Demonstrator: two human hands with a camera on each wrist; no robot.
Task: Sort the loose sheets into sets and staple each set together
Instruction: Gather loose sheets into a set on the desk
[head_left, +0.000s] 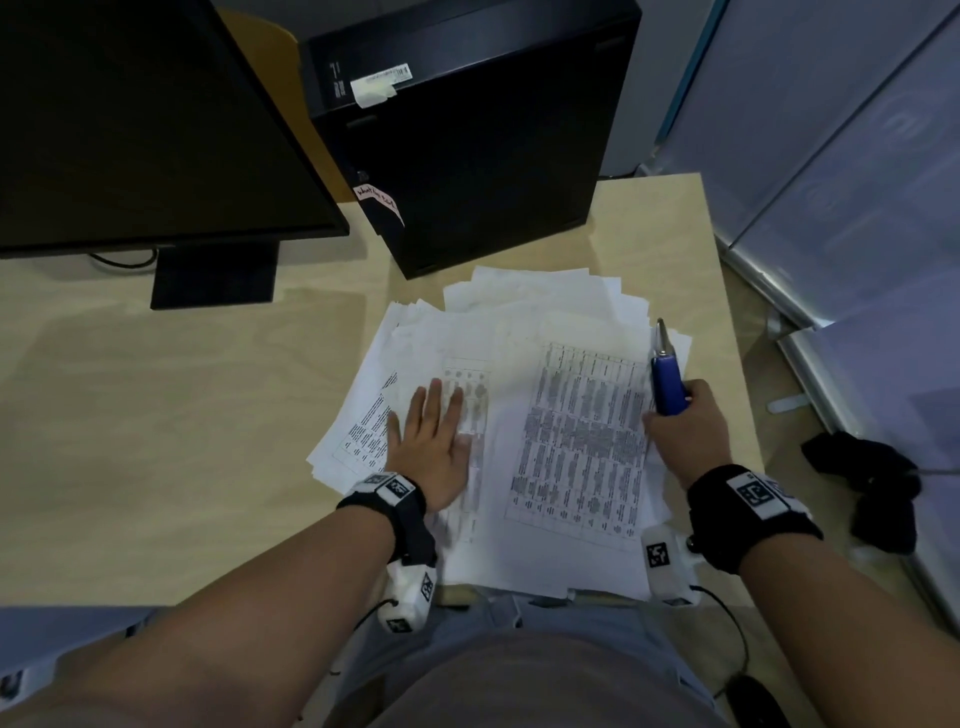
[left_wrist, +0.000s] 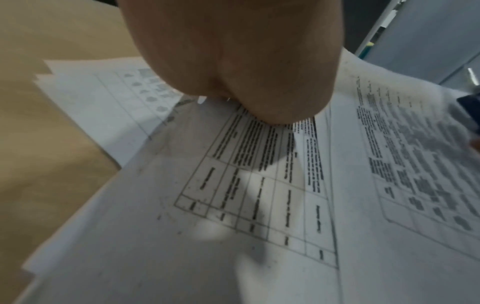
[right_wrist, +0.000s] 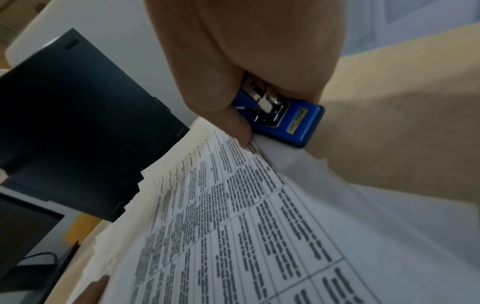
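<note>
A loose heap of white printed sheets (head_left: 519, 332) lies fanned out on the wooden desk (head_left: 156, 415). My left hand (head_left: 434, 441) lies flat, fingers straight, pressing on a sheet with a narrow table (left_wrist: 259, 185) at the heap's left. On the right lies a sheet with a dense printed table (head_left: 582, 436), also seen close up (right_wrist: 259, 226). My right hand (head_left: 685, 421) grips a blue stapler (head_left: 666, 379) at the right edge of that sheet, its metal nose pointing away. In the right wrist view the stapler (right_wrist: 293, 121) sits in my curled fingers, thumb touching the paper's edge.
A black computer tower (head_left: 467, 140) stands just behind the papers, and a dark monitor (head_left: 145, 119) on its stand at the back left. The desk's right edge (head_left: 727, 312) runs close beside the stapler. A dark cloth (head_left: 872, 488) lies on the floor to the right.
</note>
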